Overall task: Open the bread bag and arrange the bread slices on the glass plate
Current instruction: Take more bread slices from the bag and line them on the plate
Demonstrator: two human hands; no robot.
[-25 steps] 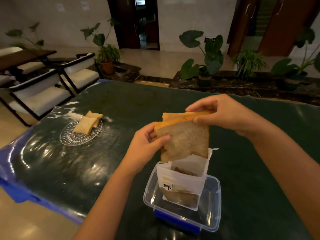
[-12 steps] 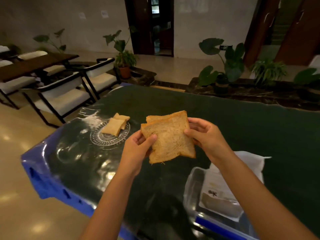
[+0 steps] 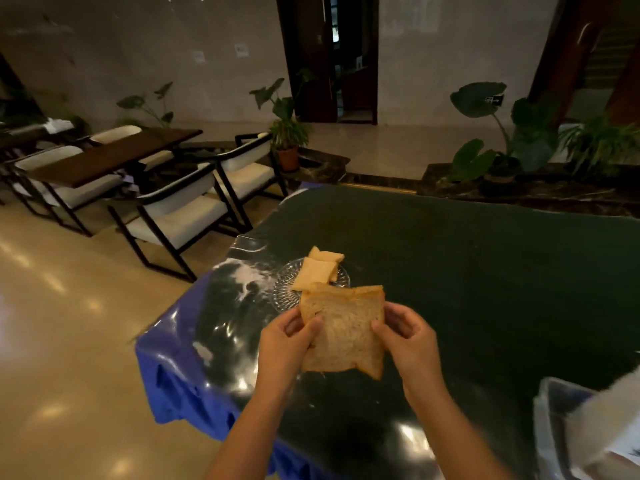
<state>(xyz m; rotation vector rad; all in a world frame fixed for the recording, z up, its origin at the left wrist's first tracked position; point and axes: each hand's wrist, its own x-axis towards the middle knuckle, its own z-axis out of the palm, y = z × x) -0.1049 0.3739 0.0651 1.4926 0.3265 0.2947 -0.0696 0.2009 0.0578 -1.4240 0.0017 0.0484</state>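
I hold brown bread slices (image 3: pixel 346 330) upright above the dark table, a second crust edge showing behind the front slice. My left hand (image 3: pixel 284 344) pinches their left edge and my right hand (image 3: pixel 405 337) grips the right edge. Just beyond them sits the glass plate (image 3: pixel 287 299), partly hidden by the held bread, with two pale slices (image 3: pixel 317 273) lying on it. The white bread bag (image 3: pixel 613 431) stands at the bottom right, blurred and cut off by the frame.
A clear plastic container (image 3: pixel 550 424) holds the bag at the right edge. The dark table (image 3: pixel 485 271) has a blue skirt (image 3: pixel 173 386) at its near-left corner. Chairs (image 3: pixel 187 209) and a wooden table (image 3: pixel 110 157) stand on the floor to the left; potted plants line the back.
The bread came out of the bag and travelled left toward the plate, both hands still on it. The view swung left, pushing the bag and container to the right edge.
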